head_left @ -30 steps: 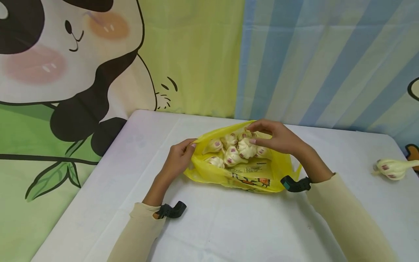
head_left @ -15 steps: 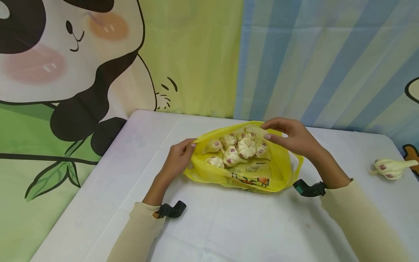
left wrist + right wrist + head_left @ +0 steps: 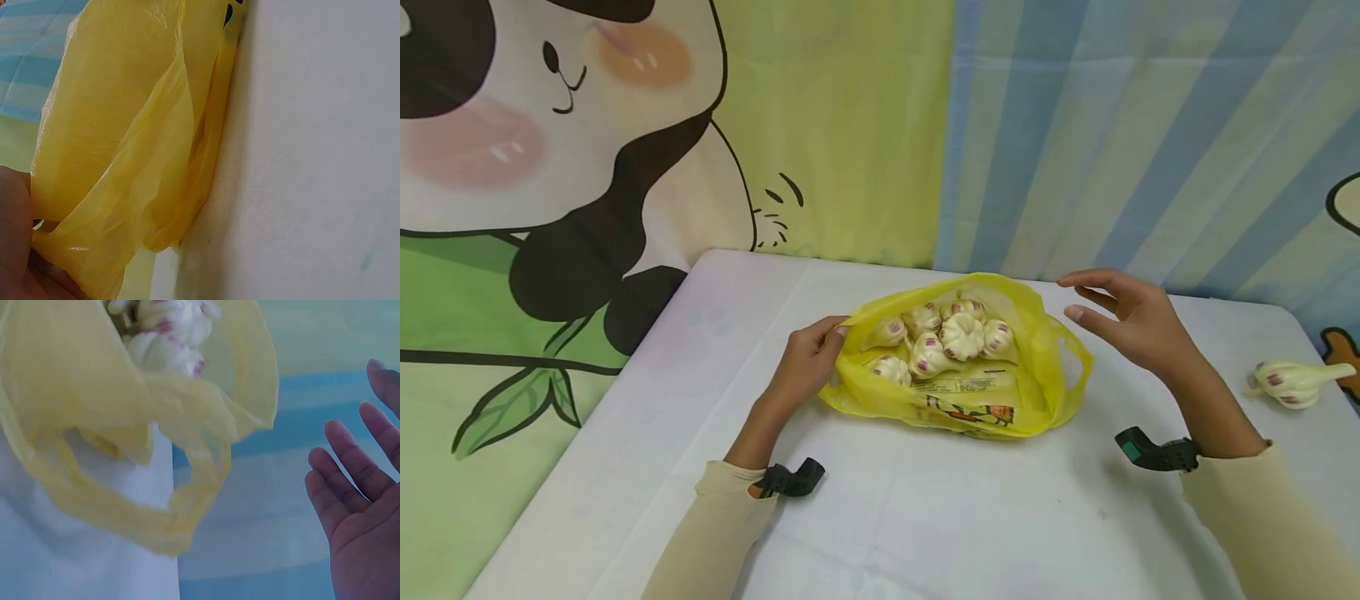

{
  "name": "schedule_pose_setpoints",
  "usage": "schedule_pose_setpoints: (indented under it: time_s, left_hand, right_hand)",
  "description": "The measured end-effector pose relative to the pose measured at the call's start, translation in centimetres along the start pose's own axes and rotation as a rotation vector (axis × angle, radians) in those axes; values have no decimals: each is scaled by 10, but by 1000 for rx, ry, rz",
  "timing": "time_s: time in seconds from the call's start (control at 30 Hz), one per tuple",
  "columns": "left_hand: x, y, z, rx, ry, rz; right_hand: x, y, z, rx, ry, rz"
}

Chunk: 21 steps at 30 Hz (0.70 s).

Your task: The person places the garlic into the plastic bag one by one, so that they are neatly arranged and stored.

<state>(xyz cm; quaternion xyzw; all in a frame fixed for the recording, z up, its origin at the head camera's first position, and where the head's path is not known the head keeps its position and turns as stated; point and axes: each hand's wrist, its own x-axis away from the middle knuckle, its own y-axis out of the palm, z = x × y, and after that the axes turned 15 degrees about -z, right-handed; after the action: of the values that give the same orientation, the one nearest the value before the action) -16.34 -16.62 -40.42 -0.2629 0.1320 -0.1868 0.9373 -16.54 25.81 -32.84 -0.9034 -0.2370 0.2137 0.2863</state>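
Observation:
A yellow plastic bag point(image 3: 1041, 392) lies spread open on the white table, with several garlic bulbs point(image 3: 962, 335) inside it. At the bag's left rim my left hand point(image 3: 807, 358) pinches the plastic between thumb and fingers; the left wrist view shows that hand point(image 3: 15, 237) at its edge beside the gathered film. My right hand point(image 3: 1131, 321) is in the air right of the bag, apart from its handle loop point(image 3: 1081, 367), holding nothing. Its fingers point(image 3: 350, 459) are relaxed and spread in the right wrist view. A single garlic bulb point(image 3: 1292, 383) with a long stem lies at the table's right.
The white table point(image 3: 925, 517) extends in front of the bag and to both sides. Behind it hangs a cloth backdrop point(image 3: 850, 125) with a panda and blue stripes. Dark wrist cameras point(image 3: 1157, 452) sit on both wrists.
My right hand has moved right, from over the garlic in the bag to beyond the bag's right side, empty. The left hand keeps its hold on the rim.

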Motion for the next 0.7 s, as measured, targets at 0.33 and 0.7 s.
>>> schedule_pose_setpoints:
  time_s: [0.33, 0.7]
  left_hand:
    - [-2, 1, 1, 20, -13, -3]
    - [2, -1, -1, 5, -34, 2]
  right_hand:
    - [40, -16, 30, 41, 152, 139]
    - [85, -22, 48, 84, 242, 298]
